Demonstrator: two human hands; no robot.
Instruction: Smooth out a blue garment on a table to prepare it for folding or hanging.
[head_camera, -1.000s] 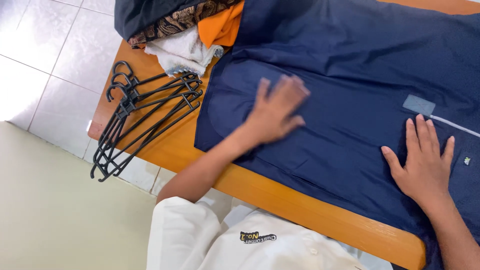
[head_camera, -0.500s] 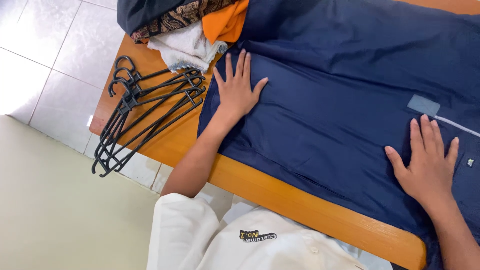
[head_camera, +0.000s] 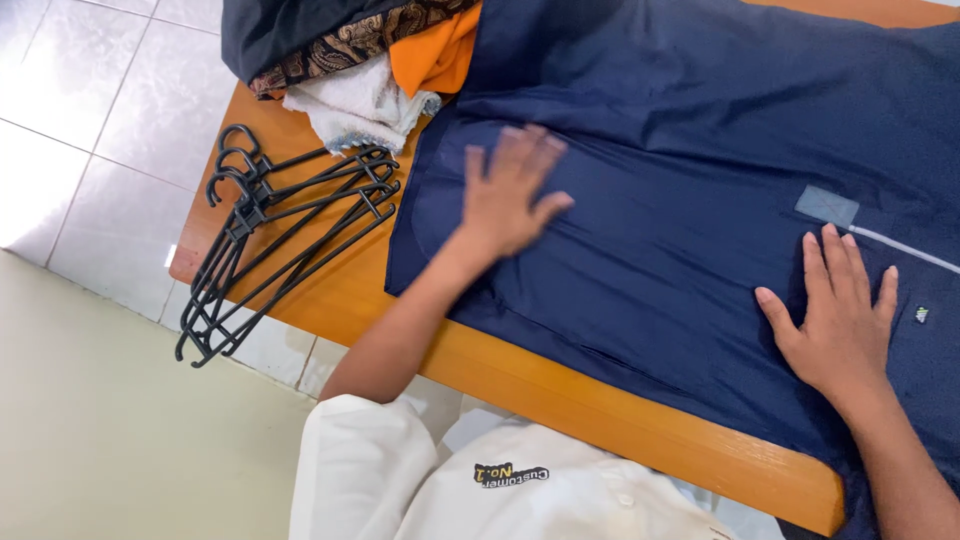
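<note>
Left hand (head_camera: 512, 195): flat, palm down, fingers spread and pointing away from the body; blurred, so finger contact cannot be judged exactly. Left forearm bare, running back to a white sleeve. Right hand (head_camera: 838, 315): flat, palm down, fingers slightly spread, thumb out to the left. Right forearm bare.

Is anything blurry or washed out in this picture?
In the head view, the left hand on the navy garment is smeared by motion blur; the right hand is sharp; the floor tiles at far left glare almost white.
</note>
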